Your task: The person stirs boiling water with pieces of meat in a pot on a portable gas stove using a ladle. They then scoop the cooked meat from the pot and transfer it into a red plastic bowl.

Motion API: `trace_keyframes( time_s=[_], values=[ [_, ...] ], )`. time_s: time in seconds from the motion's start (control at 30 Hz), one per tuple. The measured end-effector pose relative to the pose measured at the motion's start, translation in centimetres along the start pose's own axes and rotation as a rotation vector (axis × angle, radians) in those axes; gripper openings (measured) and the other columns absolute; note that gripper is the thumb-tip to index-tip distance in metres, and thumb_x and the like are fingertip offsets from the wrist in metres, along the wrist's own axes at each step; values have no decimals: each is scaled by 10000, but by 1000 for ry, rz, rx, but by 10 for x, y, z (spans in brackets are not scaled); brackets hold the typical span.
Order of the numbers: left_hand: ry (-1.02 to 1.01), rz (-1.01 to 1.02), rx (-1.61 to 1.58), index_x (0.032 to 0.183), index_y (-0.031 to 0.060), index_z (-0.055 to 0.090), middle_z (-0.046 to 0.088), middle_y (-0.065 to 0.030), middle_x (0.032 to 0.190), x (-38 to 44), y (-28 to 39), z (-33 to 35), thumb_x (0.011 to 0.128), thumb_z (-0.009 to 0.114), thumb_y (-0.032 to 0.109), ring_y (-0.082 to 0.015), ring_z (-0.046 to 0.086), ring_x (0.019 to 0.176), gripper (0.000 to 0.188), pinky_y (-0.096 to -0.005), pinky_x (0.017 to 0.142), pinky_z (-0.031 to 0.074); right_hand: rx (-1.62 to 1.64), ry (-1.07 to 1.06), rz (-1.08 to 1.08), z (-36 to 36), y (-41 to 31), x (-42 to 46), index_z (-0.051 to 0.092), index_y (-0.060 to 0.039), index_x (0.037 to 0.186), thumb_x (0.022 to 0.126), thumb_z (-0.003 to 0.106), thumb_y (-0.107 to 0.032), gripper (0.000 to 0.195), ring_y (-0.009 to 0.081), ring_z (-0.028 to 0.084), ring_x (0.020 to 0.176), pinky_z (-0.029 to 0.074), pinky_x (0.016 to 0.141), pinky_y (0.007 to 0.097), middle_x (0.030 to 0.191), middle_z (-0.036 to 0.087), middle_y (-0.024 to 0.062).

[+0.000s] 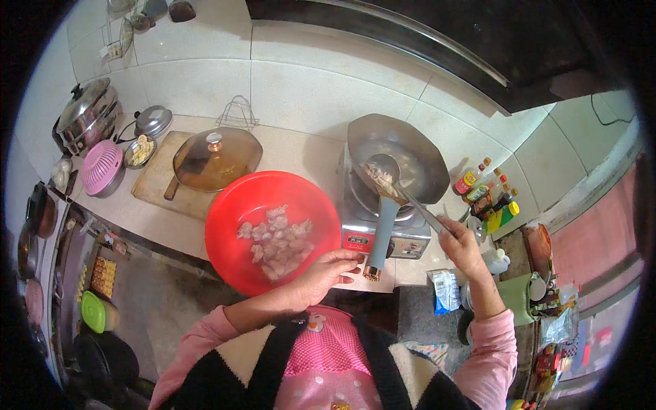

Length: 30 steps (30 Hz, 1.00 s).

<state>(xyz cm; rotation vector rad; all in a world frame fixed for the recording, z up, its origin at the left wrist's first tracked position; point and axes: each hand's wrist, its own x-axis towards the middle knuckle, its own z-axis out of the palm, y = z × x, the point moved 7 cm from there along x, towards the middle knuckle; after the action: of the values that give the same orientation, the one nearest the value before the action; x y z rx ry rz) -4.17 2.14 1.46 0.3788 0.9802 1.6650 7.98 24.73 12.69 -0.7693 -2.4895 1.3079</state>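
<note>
My right hand grips the handle of a metal ladle, whose bowl holds pieces of meat inside a wok. Cloudy liquid and more pieces lie in the wok, which sits on a gas stove. The wok's grey handle points towards me. Near its end is my left hand, fingers apart, beside the rim of a red plastic basin. Pale pieces of meat lie in the basin.
Left of the basin, a glass lid rests on a wooden cutting board. A pink colander, a small bowl of chopped food and a steamer pot stand farther left. Sauce bottles stand right of the stove. A range hood hangs above.
</note>
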Motion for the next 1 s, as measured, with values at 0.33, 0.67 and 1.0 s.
trace_keyframes(
  time_s=[0.33, 0.67, 1.0],
  values=[
    [-42, -16, 28, 1130, 56, 575, 586, -42, 1088, -2, -5, 0, 911, 525, 171, -138, 552, 984, 253, -287, 796, 451, -433, 156, -218, 16, -34, -29, 550, -8, 1170, 859, 545, -100, 323, 372, 638, 814, 495, 694, 389, 840, 619, 263],
    [38, 20, 16, 1130, 7, 560, 588, -91, 1125, -13, 0, -14, 913, 512, 145, -182, 559, 1011, 262, -305, 814, 460, -31, 48, 88, -2, -9, -8, 509, -20, 1239, 871, 493, -117, 381, 49, 397, 494, 306, 422, 201, 641, 491, -11],
    [81, 57, -10, 1134, 18, 569, 584, -83, 1143, -18, 4, -27, 913, 520, 147, -178, 568, 982, 261, -308, 809, 467, 924, -149, 548, -25, 38, 45, 508, -37, 1132, 910, 407, -135, 263, 20, 232, 432, 175, 349, 158, 624, 384, -56]
  ],
)
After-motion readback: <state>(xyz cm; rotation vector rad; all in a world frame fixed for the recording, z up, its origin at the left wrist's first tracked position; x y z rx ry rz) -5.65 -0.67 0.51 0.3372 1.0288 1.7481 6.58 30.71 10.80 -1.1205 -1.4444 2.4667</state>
